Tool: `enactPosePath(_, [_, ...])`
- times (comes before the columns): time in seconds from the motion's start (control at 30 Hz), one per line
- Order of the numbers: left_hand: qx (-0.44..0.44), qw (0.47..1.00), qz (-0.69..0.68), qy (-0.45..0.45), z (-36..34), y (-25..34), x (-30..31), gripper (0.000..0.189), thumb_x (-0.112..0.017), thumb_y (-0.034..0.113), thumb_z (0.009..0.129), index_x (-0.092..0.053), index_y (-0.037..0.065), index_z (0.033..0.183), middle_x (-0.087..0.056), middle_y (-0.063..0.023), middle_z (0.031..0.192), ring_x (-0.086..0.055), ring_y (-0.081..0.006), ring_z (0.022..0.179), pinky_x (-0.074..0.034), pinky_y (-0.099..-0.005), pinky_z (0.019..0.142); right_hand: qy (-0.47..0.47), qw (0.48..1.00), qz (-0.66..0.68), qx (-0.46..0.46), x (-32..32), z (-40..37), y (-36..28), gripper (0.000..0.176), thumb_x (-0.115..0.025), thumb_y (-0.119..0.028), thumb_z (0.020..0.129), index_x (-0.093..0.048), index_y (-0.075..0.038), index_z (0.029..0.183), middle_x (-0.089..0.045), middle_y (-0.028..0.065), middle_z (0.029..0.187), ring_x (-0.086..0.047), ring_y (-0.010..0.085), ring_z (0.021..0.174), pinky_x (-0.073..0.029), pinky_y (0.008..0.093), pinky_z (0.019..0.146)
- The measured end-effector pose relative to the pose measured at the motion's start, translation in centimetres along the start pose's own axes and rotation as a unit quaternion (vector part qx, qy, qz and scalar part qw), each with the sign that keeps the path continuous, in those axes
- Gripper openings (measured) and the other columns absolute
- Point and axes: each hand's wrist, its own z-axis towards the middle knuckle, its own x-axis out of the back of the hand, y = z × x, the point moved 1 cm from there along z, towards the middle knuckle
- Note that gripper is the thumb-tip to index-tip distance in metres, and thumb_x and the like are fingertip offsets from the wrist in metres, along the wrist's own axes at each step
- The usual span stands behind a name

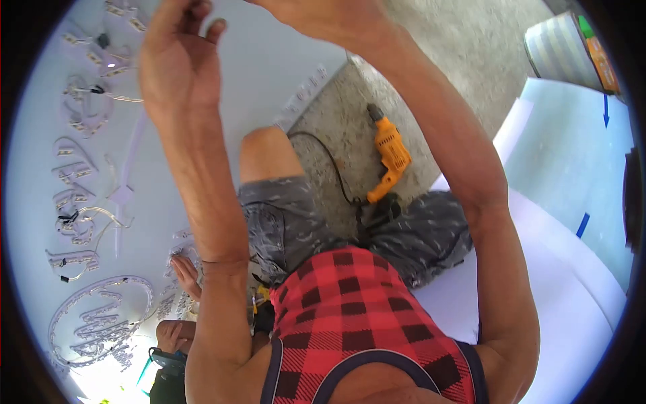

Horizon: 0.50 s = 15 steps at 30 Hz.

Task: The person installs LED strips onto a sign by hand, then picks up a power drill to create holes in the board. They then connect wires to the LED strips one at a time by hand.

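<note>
My left hand (178, 64) is raised over the white board at the upper left, palm turned inward. Its fingers curl loosely, with the thumb apart from them, and nothing shows in the palm; the top of the hand is cut off by the frame edge. At the top edge is my right hand (323, 15), its fingers out of frame. Beneath both hands lies the white board (249, 74). White letter-shaped pieces with small LED modules and wires (86, 104) lie on it, left of my left hand.
An orange corded drill (390, 151) lies on the concrete floor (444, 40) by my knees. A round LED-lined sign (101, 320) is at lower left, near another person's hand (185, 273). White sheets (538, 256) lie at right, below a striped container (562, 50).
</note>
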Motion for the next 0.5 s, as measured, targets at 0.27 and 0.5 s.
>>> enactPosePath(0.27, [0.043, 0.984, -0.098, 0.143, 0.4, -1.8, -2.5, 0.011, -0.067, 0.021, 0.099, -0.069, 0.010, 0.098, -0.065, 0.0044, 0.082, -0.052, -0.0068, 0.068, -0.039, -0.0263, 0.059, 0.018, 0.985, -0.152, 0.076, -2.7, 1.3, 2.2, 0.015, -0.081, -0.018, 0.079, -0.077, -0.015, 0.092, -0.065, -0.0042, 0.082, -0.059, 0.0176, 0.082, -0.043, 0.0358, 0.079])
enactPosePath(0.5, [0.016, 0.974, -0.193, 0.117, 1.2, -1.8, -3.7, 0.016, -0.063, 0.016, 0.101, -0.069, 0.006, 0.111, -0.064, 0.0028, 0.085, -0.054, -0.0075, 0.070, -0.039, -0.0237, 0.057, 0.060, 0.993, -0.094, -0.045, -4.0, 4.0, 3.4, 0.008, -0.080, -0.015, 0.079, -0.078, -0.015, 0.087, -0.067, -0.0051, 0.079, -0.057, 0.0169, 0.081, -0.042, 0.0353, 0.079])
